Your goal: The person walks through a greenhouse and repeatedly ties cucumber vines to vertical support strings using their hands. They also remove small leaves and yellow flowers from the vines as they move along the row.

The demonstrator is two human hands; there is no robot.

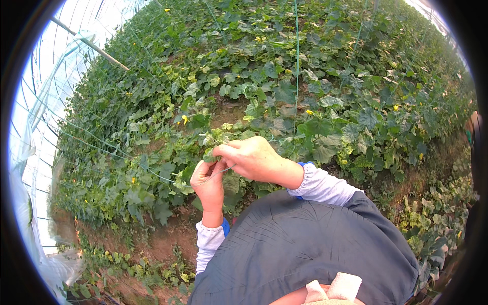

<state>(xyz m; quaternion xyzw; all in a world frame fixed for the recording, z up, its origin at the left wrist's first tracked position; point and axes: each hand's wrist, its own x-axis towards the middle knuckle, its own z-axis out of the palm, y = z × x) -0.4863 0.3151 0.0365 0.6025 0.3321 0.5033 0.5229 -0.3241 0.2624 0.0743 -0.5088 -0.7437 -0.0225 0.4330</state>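
Note:
My left hand (pixel 208 181) pinches a thin green twine (pixel 225 170) between thumb and fingers. Just above it and to the right, my right hand (pixel 253 158) is closed, its fingertips at the leafy tip of a vine (pixel 213 142) and at the twine. The two hands nearly meet, and the fingers hide part of the stem. Leading off to the left from my left hand, the twine passes over the foliage. Behind my right hand another green twine (pixel 297 68) hangs upright among the leaves. Yellow flowers (pixel 185 119) dot the vines around the hands.
Dense leafy vines (pixel 152 106) fill the ground ahead. Plastic sheeting (pixel 23 152) and a slanting pole (pixel 91 45) stand at the left. Bare soil (pixel 167 242) shows at lower left, with low plants beside it. Several more twines slope down into the leaves. Part of a dark shape (pixel 476 152) shows at the right rim.

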